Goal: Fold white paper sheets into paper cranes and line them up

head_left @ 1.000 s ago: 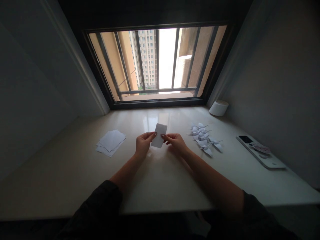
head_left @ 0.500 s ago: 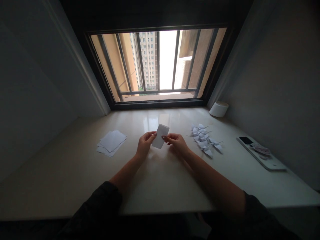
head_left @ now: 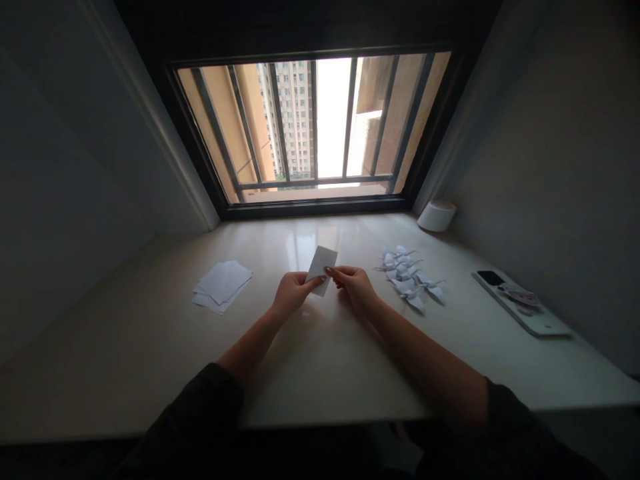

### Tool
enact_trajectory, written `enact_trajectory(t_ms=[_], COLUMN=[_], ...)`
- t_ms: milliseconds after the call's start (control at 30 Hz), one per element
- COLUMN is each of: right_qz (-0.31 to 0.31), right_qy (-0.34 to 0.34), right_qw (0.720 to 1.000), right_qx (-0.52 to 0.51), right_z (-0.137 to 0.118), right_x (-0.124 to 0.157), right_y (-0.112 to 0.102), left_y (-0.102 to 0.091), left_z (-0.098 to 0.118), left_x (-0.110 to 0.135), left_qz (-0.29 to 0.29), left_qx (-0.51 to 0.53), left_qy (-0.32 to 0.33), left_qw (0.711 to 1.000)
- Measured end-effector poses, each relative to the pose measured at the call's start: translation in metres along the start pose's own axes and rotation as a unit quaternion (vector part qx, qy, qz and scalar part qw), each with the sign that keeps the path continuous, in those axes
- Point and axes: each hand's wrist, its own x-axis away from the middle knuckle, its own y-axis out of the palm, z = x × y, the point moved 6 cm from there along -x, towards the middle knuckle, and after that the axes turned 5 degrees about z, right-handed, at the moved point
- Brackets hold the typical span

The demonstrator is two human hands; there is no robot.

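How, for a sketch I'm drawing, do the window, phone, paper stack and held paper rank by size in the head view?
1. Window
2. Phone and paper stack, too alike to rank
3. Held paper, partly covered

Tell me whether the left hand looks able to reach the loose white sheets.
Probably yes: nothing visible stands between the left hand and the loose white sheets on the counter, though it would likely have to release the paper rectangle first.
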Motion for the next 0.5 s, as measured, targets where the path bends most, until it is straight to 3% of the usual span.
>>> enact_trajectory(t_ms=[200, 500], right_qz=[0.045, 0.057], right_qy=[-0.022, -0.081], right_qw=[0.999, 0.994], right_qx=[0.013, 0.049], right_z=[-0.006, -0.017], right_x=[-0.010, -0.003], right_y=[-0.015, -0.011], left_y=[0.000, -0.002], left_z=[-0.001, -0.002], left_x=[0.001, -0.002], left_qz=[-0.009, 0.001], left_qx=[-0.035, -0.037], left_qy=[0.002, 0.010], left_qw=[0.999, 0.999])
